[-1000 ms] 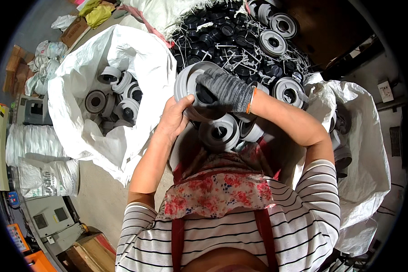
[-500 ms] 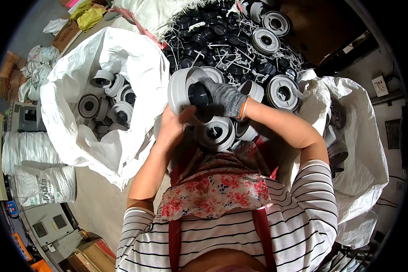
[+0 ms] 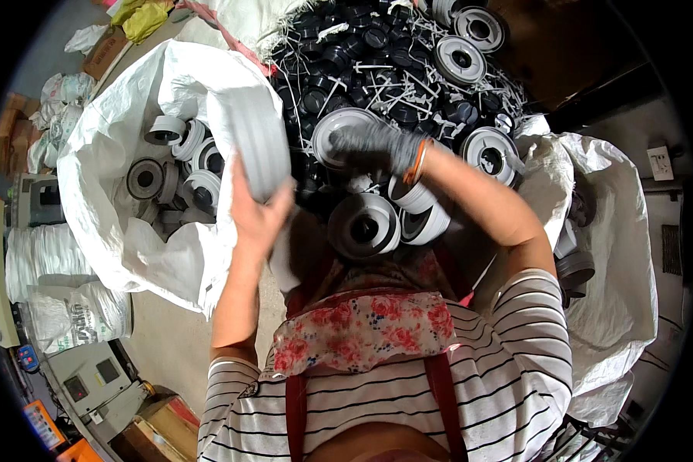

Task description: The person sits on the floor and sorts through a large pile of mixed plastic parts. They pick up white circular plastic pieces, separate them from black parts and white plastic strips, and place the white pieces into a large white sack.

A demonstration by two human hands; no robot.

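Observation:
In my bare left hand (image 3: 258,212) is a grey ribbed plastic ring (image 3: 260,142), held upright on edge and blurred by motion. It overlaps the right side of a white woven sack (image 3: 100,123) with similar grey round parts (image 3: 201,191) inside. My right hand (image 3: 377,150), in a grey knit glove, reaches over another grey round part (image 3: 331,129) at the edge of a heap of black caps (image 3: 377,38). Its fingers are dark and smeared, so whether they grip that part is unclear. Nearer me lies a grey flanged part (image 3: 364,225) with a dark centre.
Thin white plastic sprues (image 3: 400,91) lie scattered over the black caps. More grey parts (image 3: 489,154) rest along the heap's right side. A second white sack (image 3: 616,269) with grey parts stands at the right. Bundled white sacks (image 3: 69,316) and a grey machine (image 3: 92,385) are at the left.
My left hand has moved left with the grey ring, away from the right hand and toward the left sack. The gloved right hand has left that ring and hovers over another part.

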